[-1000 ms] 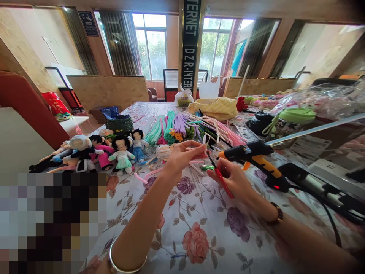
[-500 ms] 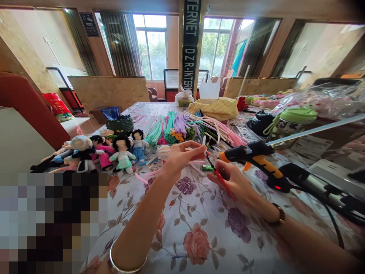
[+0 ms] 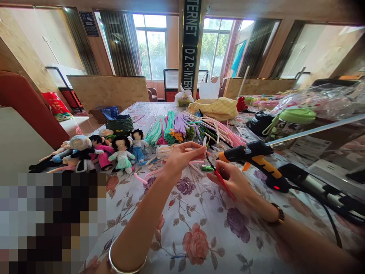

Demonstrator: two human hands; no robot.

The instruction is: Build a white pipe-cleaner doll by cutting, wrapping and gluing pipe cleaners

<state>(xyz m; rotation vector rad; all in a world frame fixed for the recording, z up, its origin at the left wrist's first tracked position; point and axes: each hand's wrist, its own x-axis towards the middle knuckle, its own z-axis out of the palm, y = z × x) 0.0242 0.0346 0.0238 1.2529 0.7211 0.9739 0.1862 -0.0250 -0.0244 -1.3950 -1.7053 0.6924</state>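
Fingers (image 3: 197,152) of our left hand (image 3: 179,158) pinch a thin white bit (image 3: 205,140) that sticks straight up, narrow at the top. Our right hand (image 3: 234,179) grips a long red tool (image 3: 223,183) with a skinny dark end, pointing up close to it. Both are above our flowery tablecloth (image 3: 208,213). Farther out we see bright fuzzy sticks (image 3: 169,128), dolls (image 3: 121,154) to the left, a glue gun (image 3: 256,151) to the right.

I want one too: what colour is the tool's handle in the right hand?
The handle is red; the head view shows it.
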